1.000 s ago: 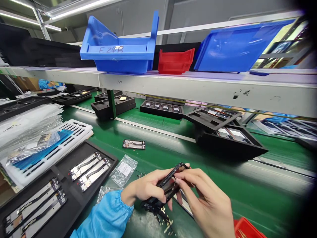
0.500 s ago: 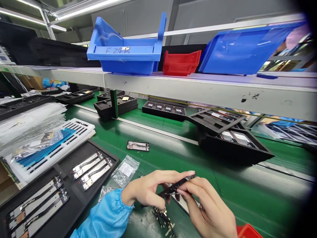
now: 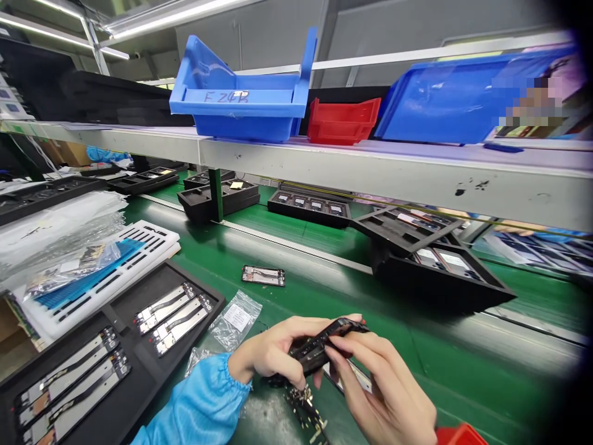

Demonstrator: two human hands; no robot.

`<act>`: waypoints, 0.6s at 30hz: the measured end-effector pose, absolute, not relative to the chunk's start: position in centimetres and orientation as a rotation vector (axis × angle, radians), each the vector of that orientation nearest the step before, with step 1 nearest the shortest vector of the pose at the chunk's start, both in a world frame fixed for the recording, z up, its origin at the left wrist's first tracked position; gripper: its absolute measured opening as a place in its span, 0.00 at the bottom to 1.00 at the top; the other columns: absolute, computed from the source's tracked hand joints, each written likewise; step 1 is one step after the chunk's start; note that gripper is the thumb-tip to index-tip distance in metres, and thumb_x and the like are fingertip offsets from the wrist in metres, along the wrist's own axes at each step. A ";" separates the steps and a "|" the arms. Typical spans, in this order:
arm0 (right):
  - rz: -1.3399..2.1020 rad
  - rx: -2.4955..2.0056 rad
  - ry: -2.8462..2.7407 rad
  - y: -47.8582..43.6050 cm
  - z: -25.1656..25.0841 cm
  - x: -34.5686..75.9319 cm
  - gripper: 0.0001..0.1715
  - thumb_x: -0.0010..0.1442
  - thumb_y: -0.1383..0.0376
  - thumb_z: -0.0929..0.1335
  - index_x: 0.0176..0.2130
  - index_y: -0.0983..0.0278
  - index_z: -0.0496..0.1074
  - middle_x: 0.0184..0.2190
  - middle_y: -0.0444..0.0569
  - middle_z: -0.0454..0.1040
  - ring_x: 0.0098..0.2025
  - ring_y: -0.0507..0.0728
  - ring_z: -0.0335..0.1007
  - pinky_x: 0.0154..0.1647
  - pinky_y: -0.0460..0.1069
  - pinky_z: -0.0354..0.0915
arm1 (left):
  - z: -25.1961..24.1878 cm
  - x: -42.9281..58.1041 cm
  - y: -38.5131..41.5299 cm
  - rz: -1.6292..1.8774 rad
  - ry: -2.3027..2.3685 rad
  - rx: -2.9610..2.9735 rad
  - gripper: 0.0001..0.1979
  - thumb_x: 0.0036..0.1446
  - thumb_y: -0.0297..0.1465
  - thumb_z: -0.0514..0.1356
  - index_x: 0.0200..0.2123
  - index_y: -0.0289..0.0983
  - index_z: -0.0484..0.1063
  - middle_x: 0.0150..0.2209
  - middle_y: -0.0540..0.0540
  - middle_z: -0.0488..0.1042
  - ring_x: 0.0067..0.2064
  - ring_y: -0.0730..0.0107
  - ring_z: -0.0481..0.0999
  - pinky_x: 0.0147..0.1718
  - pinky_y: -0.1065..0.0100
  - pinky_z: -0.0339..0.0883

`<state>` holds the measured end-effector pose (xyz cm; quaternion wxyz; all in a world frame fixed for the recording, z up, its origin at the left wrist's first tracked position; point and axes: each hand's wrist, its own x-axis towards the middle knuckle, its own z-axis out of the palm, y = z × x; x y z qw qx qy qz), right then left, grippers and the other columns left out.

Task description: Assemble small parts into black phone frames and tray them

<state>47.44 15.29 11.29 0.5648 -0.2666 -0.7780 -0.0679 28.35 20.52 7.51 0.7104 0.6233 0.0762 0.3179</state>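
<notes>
My left hand (image 3: 281,352) is closed round a black phone frame (image 3: 317,346), which it holds tilted, with its side edge facing me. At that edge my right hand (image 3: 382,377) is closed too, its thumb and fingers pinching the frame. Any small part between those fingertips is hidden. Below the hands lies a loose heap of small black and gold flex cables (image 3: 306,411). A flat pale piece (image 3: 356,377) shows partly behind my right fingers. Farther back, a phone mid-frame assembly (image 3: 264,275) lies alone on the green surface (image 3: 324,290).
On the left, a black foam tray (image 3: 139,361) carries several phone assemblies. A clear labelled bag (image 3: 237,317) touches its right side. Stacked black trays (image 3: 440,272) stand at right, under a shelf (image 3: 333,161) with blue bins (image 3: 241,99). A red bin (image 3: 463,434) sits at lower right.
The phone frame has turned in my hands, so more of its dark side now shows. My right fingers have shifted slightly left along its edge. The camera view has moved a little.
</notes>
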 end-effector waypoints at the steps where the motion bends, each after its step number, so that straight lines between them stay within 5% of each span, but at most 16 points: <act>1: -0.169 -0.614 -1.835 15.3 11.3 47.4 0.13 0.67 0.79 0.73 0.49 0.66 0.79 0.41 0.52 0.81 0.39 0.55 0.81 0.42 0.48 0.78 | 7.5 28.4 20.5 0.725 0.153 1.410 0.59 0.38 0.25 0.69 0.77 0.48 0.63 0.64 0.37 0.74 0.35 0.66 0.80 0.33 0.65 0.78; 4: -0.166 -0.605 -1.834 15.1 11.3 47.2 0.13 0.67 0.81 0.71 0.47 0.66 0.78 0.40 0.51 0.80 0.39 0.54 0.81 0.41 0.48 0.78 | 7.5 28.5 20.6 0.822 0.100 1.545 0.57 0.40 0.26 0.69 0.77 0.48 0.63 0.69 0.37 0.69 0.41 0.63 0.78 0.37 0.63 0.78; 11: -0.160 -0.593 -1.761 15.0 10.8 46.9 0.16 0.66 0.83 0.70 0.45 0.65 0.78 0.38 0.48 0.79 0.38 0.54 0.80 0.43 0.49 0.78 | 7.0 28.6 21.3 0.989 0.092 1.921 0.58 0.43 0.33 0.66 0.80 0.44 0.57 0.63 0.38 0.76 0.56 0.43 0.77 0.57 0.49 0.72; 18: -0.055 -0.524 -2.010 15.1 10.3 45.8 0.13 0.73 0.78 0.66 0.48 0.65 0.77 0.41 0.53 0.80 0.44 0.56 0.81 0.44 0.49 0.78 | 7.9 28.1 21.2 1.039 0.064 1.785 0.56 0.43 0.31 0.65 0.79 0.42 0.60 0.68 0.38 0.74 0.65 0.36 0.75 0.66 0.42 0.67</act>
